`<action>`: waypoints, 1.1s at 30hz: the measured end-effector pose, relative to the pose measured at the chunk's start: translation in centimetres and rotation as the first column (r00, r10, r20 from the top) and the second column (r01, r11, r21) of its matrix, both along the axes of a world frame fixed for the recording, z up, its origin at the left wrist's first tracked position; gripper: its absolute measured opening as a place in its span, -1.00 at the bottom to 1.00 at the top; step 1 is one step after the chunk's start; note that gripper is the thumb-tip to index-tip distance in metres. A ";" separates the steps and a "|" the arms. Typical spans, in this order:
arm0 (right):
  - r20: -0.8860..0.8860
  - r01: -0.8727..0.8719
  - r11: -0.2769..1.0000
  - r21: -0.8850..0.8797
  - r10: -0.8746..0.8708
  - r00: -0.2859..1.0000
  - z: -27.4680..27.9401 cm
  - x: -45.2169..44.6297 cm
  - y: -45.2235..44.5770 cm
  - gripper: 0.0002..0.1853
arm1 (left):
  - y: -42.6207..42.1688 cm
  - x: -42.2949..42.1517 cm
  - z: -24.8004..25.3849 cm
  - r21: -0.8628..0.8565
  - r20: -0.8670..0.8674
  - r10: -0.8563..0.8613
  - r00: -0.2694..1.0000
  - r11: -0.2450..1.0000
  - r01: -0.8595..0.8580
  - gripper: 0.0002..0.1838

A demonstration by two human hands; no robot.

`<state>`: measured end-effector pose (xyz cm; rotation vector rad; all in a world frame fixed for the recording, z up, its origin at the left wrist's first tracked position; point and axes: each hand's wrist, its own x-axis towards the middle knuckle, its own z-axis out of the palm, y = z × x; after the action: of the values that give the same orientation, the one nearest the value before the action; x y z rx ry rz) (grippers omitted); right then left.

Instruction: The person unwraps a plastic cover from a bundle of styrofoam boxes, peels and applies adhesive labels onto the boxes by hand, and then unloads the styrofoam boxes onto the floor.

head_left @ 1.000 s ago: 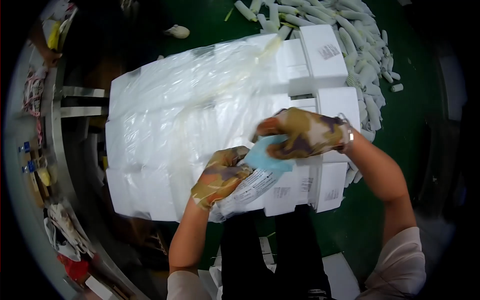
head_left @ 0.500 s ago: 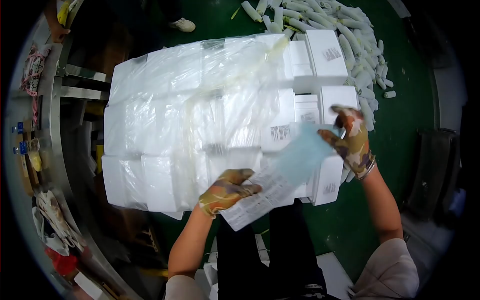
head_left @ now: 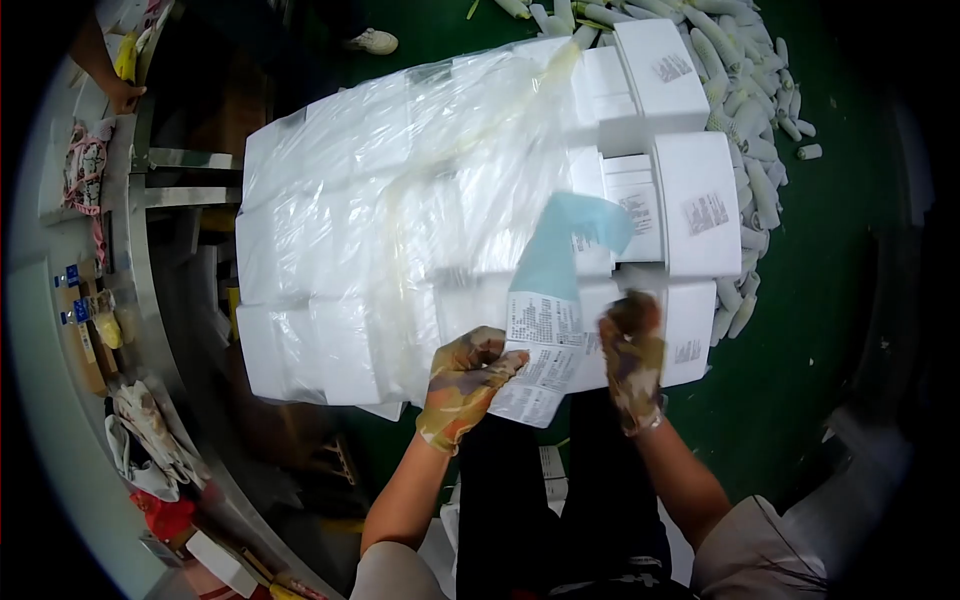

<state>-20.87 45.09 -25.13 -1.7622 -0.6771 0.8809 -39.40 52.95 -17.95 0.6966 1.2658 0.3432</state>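
beside labels now, right hand

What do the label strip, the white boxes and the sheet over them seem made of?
Label strip: likely thin paper, matte, printed and bending. White boxes: likely matte foam, chunky and evenly white. Sheet: apparently glossy clear plastic, wrinkled, glinting, boxes showing through.

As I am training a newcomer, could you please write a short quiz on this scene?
1. True or false: the left hand, in a camouflage-patterned glove, holds a white and pale-blue printed label strip.
2. The heap of pale, elongated pieces lies on: A) the metal table; B) the green floor; C) the lap.
3. Which transparent material covers much of the white, rectangular boxes?

Key: 1 true; 2 B; 3 clear plastic sheeting.
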 end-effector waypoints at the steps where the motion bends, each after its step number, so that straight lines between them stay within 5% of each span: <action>1: 0.327 -0.108 0.994 0.000 0.102 0.939 2.9 0.8 1.1 -0.59 | 0.1 -0.2 0.0 0.141 -0.056 -0.045 0.997 0.989 0.052 -0.93; 2: 0.616 -0.209 0.977 -0.036 0.187 0.765 6.5 1.6 2.4 -0.54 | 0.2 -0.5 -0.1 0.272 -0.119 -0.079 0.990 0.956 0.109 -0.93; 3: 0.635 -0.402 0.911 0.093 0.257 0.729 7.2 1.8 2.8 -0.56 | 0.6 -0.6 0.2 0.364 -0.237 -0.182 0.954 0.894 0.261 -0.92; 6: 0.253 -0.720 0.692 -0.062 0.708 0.659 10.1 0.2 6.3 -0.72 | 2.3 -0.2 2.0 0.485 -0.292 -0.396 0.871 0.723 0.492 -0.90; 7: 0.262 -0.715 0.697 -0.062 0.702 0.662 9.9 0.2 7.0 -0.72 | 2.6 -0.1 2.2 0.528 -0.298 -0.414 0.860 0.679 0.510 -0.89; 9: -0.062 -0.825 0.561 -0.069 0.822 0.565 9.3 0.1 8.2 -0.69 | 3.4 -0.4 2.2 0.591 -0.288 -0.414 0.863 0.633 0.501 -0.88; 12: -0.187 -0.821 0.559 -0.114 0.800 0.570 10.2 0.7 9.0 -0.70 | 5.4 -0.6 2.6 0.658 -0.296 -0.467 0.833 0.532 0.533 -0.86; 14: -0.240 -0.793 0.606 -0.064 0.762 0.602 8.4 0.8 8.0 -0.69 | 6.5 -1.2 2.1 0.601 -0.081 -0.525 0.847 0.652 0.461 -0.87; 17: -0.651 -0.637 0.768 0.066 0.517 0.556 7.9 1.6 7.8 -0.68 | 7.8 -1.3 2.0 0.460 -0.109 -0.598 0.794 0.678 0.574 -0.88; 18: -0.648 -0.638 0.767 0.068 0.520 0.556 7.9 1.9 8.1 -0.68 | 8.3 -1.2 2.1 0.395 -0.115 -0.638 0.761 0.674 0.624 -0.88; 19: -0.406 -0.694 0.699 0.170 0.692 0.597 7.9 2.2 8.6 -0.68 | 8.5 -1.3 1.7 0.400 -0.117 -0.638 0.761 0.671 0.625 -0.88; 20: -0.124 -0.758 0.606 0.241 0.794 0.595 7.7 2.7 9.1 -0.67 | 8.4 -1.5 0.7 0.173 0.246 -0.430 0.869 0.901 0.398 -0.87; 21: 0.108 -0.860 0.493 0.135 0.855 0.507 7.2 3.7 9.4 -0.65 | 8.5 -1.6 0.0 -0.156 0.506 -0.086 0.858 0.969 0.190 -0.87; 22: 0.112 -0.856 0.498 0.137 0.851 0.513 7.3 4.1 10.6 -0.65 | 8.9 -1.4 -0.2 -0.152 0.506 -0.095 0.857 0.969 0.197 -0.87; 24: 0.208 -0.966 0.257 0.000 0.945 0.252 7.6 4.8 13.1 -0.66 | 10.1 -0.8 -0.7 0.047 0.475 -0.338 0.813 0.932 0.359 -0.89; 28: 0.325 -0.921 0.373 0.113 0.862 0.389 3.9 7.2 12.0 -0.72 | 13.0 0.6 -4.4 0.087 0.242 -0.485 0.840 0.873 0.479 -0.89; 30: 0.559 -0.897 0.442 0.025 0.737 0.379 5.1 9.6 11.5 -0.77 | 15.1 1.8 -7.4 -0.084 0.158 -0.557 0.815 0.815 0.573 -0.88; 32: 0.092 -0.729 0.680 0.084 0.723 0.685 5.8 12.5 9.5 -0.82 | 17.1 4.6 -10.3 -0.002 0.029 -0.689 0.724 0.725 0.689 -0.80; 33: -0.131 -0.567 0.819 0.089 0.574 0.808 6.5 14.0 8.7 -0.84 | 18.6 7.0 -11.5 0.095 -0.183 -0.830 0.526 0.518 0.850 -0.76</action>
<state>-6.90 53.76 -18.68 -1.4377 -1.1482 1.3805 -32.37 71.55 -29.41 1.4208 0.8526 -0.4272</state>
